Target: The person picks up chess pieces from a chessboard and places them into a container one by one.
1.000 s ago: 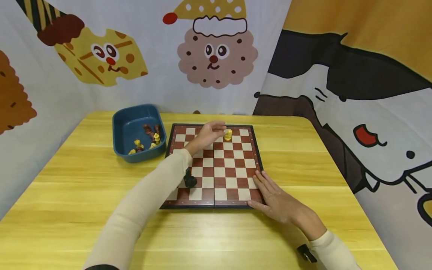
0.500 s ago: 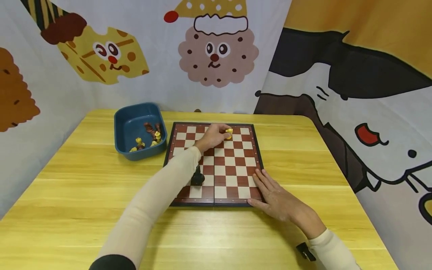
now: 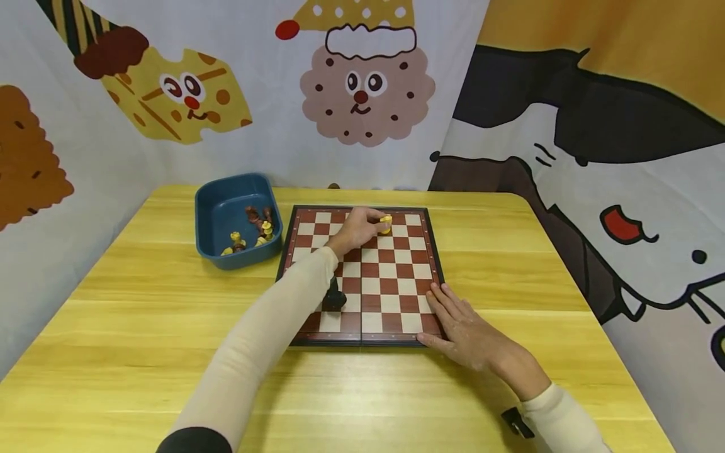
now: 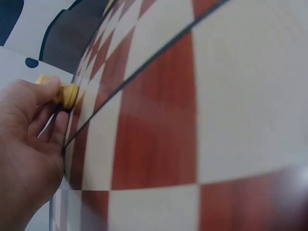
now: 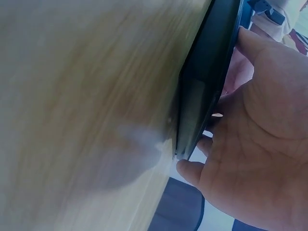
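My left hand (image 3: 359,228) reaches over the far side of the brown-and-cream chessboard (image 3: 387,286). Its thumb and fingers pinch a small yellow chess piece (image 3: 386,224) near the far edge, partly covered by the fingers. In the left wrist view the yellow chess piece (image 4: 67,94) lies between thumb and fingertips, its round base right at the board's surface. My right hand (image 3: 467,336) rests on the board's near right corner with straight, spread fingers. The right wrist view shows that palm (image 5: 260,130) beside the dark side of the board (image 5: 202,86).
A blue plastic bin (image 3: 238,189) stands left of the board, holding several yellow and brown chess pieces. The yellow wooden table (image 3: 362,402) reaches to a cartoon-printed cloth (image 3: 272,126) behind. A black wrist device (image 3: 334,299) on the left sleeve overlaps the board.
My left hand has moved a little to the right and taken hold of the yellow chess piece. My right hand stays on the board's corner.
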`<state>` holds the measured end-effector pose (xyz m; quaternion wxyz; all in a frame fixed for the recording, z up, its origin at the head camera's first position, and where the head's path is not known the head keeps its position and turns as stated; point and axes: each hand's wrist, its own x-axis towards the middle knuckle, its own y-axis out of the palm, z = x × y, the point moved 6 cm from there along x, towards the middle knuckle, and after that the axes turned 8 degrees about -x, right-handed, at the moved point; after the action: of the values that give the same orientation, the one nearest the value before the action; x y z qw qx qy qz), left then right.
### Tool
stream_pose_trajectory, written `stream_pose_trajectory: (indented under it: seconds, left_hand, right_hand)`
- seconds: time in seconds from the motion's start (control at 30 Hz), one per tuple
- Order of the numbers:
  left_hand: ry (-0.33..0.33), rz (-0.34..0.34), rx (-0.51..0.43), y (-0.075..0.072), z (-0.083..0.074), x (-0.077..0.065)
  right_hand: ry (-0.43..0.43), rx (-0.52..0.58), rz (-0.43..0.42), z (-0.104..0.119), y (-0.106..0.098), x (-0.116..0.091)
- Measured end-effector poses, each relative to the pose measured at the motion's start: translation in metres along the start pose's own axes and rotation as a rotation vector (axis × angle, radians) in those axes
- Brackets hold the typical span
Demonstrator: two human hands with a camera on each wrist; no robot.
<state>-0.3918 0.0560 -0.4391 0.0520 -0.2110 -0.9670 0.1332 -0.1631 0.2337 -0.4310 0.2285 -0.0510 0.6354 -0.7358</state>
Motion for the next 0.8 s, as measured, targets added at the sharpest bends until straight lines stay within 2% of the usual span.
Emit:
stream_pose_trajectory:
  seconds: [0.13,0.27,0.47,0.63,0.8]
  left_hand:
    - [0.049,-0.014,0.0,-0.002,-0.003,-0.002]
    - [0.035,-0.024,-0.032,0.001,-0.003,-0.006]
    - [-0.005,0.041,-0.074,0.008,-0.003,-0.014]
    - [-0.039,0.019,-0.083,-0.001,-0.004,-0.019]
    - [-0.024,-0.017,-0.126,-0.014,-0.01,-0.021]
  right_hand:
    - [-0.005,0.001,-0.005,0.001,-0.002,0.001]
    - [-0.01,0.011,-0.002,0.001,0.001,-0.001]
    - [0.004,0.04,-0.019,0.0,0.005,-0.008]
    - [-0.012,0.051,-0.037,0.001,0.007,-0.006]
    - [-0.023,0.041,-0.047,0.004,0.005,-0.003]
